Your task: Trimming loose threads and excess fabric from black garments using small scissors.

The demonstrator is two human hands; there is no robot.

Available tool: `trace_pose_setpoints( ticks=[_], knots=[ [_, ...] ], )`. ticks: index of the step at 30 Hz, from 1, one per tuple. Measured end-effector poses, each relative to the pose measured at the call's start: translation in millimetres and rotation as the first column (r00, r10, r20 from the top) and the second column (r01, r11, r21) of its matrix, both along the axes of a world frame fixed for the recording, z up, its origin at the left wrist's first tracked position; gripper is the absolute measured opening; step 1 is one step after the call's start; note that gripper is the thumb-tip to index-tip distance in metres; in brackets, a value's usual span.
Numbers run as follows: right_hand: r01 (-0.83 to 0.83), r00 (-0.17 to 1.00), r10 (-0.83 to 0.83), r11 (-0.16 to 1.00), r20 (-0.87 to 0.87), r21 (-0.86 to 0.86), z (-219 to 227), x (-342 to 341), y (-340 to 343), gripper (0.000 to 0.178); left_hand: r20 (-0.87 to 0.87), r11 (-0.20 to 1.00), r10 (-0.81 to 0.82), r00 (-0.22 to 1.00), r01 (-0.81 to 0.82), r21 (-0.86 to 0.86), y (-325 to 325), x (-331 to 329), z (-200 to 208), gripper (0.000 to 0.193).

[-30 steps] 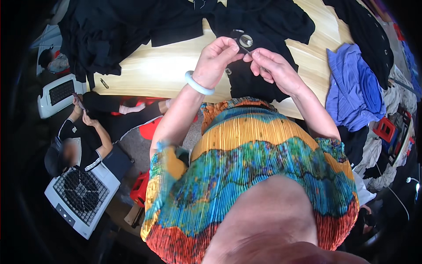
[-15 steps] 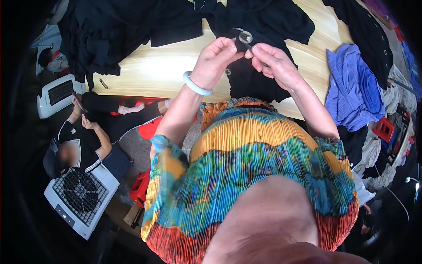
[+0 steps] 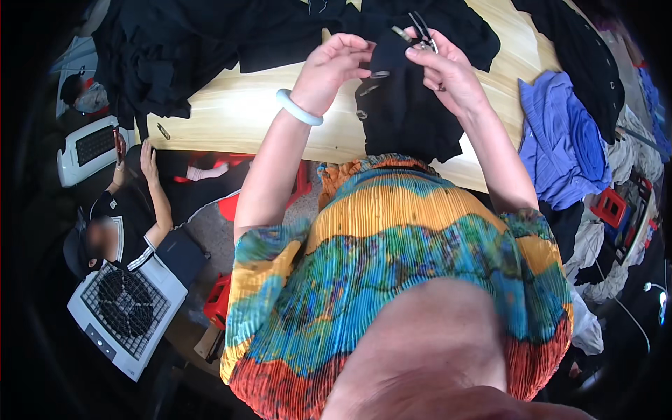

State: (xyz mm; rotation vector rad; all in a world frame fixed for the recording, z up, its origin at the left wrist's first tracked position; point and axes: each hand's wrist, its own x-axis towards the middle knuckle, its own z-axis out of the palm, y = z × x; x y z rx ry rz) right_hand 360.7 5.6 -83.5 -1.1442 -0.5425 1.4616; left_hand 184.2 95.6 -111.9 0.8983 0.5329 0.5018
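My left hand [image 3: 332, 71], with a pale bangle [image 3: 299, 108] at its wrist, is over the table at the left edge of a black garment [image 3: 402, 105]. Its fingers are curved and apart from the thumb, with no grip on the cloth showing. Small shiny rings run along that cloth edge, one right beside the thumb. My right hand [image 3: 448, 66] is raised over the garment, closed on a small metal tool with thin dark prongs and a brass-coloured part, apparently thread snips [image 3: 421, 28].
More black clothing [image 3: 175, 42] covers the table's far left. A small metal tool [image 3: 164, 131] lies near the table's front edge. Folded blue-purple cloth [image 3: 563, 140] lies at the right. At left, a seated person [image 3: 126, 217] is beside a white fan unit [image 3: 129, 308].
My hands have moved apart; the left has left the raised cloth, which has dropped. The right has moved up with the metal tool now showing. The seated person's hands have separated.
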Motion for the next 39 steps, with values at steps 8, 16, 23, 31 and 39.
trace_pose_setpoints(
  ticks=[8,16,23,31,39],
  knots=[
    [0.152,0.97,-0.166,0.984,-0.177,-0.091,13,10,2,0.019,-0.144,0.959,0.026,0.989,0.016,0.282,-30,16,-24,0.035],
    [0.075,0.973,-0.077,0.997,0.217,0.019,2,28,-7,0.034,0.232,0.951,-0.169,0.958,0.221,-0.218,-30,-17,44,0.043],
    [-0.152,0.915,0.073,0.974,0.397,0.171,8,14,-16,0.042,0.222,0.957,-0.177,0.959,0.221,-0.189,-31,-20,34,0.048],
    [-0.408,0.865,0.252,0.856,0.434,0.317,2,-3,-5,0.055,0.112,0.985,-0.113,0.987,0.126,-0.12,-29,-13,35,0.033],
    [-0.244,0.962,0.227,0.964,0.149,0.109,8,-10,-7,0.045,-0.072,0.949,0.224,0.972,-0.201,0.242,-46,-9,24,0.019]
  ],
)
